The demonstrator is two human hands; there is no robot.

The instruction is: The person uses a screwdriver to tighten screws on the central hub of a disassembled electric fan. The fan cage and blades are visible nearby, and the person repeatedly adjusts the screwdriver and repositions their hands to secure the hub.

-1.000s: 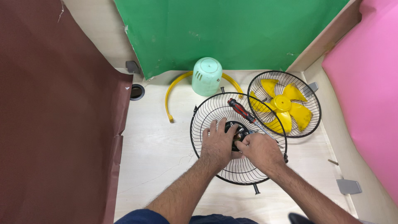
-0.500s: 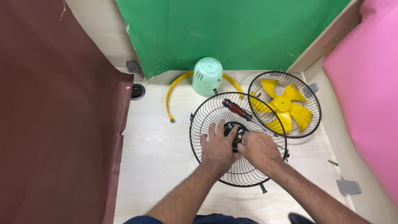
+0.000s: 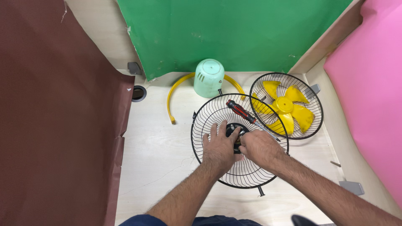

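- Head view, centre of frame: a black wire fan guard point(image 3: 239, 142) lies flat on the pale wooden worktop point(image 3: 155, 155), with a dark round hub point(image 3: 233, 129) at its middle.
- Left hand point(image 3: 219, 148) rests palm down on the guard wires, fingers spread and reaching to the hub; its grip is apart, pressing rather than closing on anything.
- Right hand point(image 3: 260, 146) sits just right of the hub, touching the left hand. Its fingers curl inward at the hub; what they clamp is hidden, so I cannot tell whether that grip is shut.
- A screwdriver with red and black handle point(image 3: 240, 111) lies across the upper part of the guard, its shaft running down toward the right hand.
- Right of centre: a second wire guard point(image 3: 312, 121) lies flat, overlapping the first at its edge, with a yellow fan blade point(image 3: 287, 108) resting inside it.
- Upper centre: a mint green motor housing point(image 3: 208, 78) stands near the green backdrop point(image 3: 234, 29), with a curved yellow band point(image 3: 172, 96) arching behind it.
- Left side of frame: a brown sheet point(image 3: 54, 113); right side: a pink sheet point(image 3: 368, 83).
- A dark round hole point(image 3: 138, 93) shows in the worktop at the brown sheet's edge.
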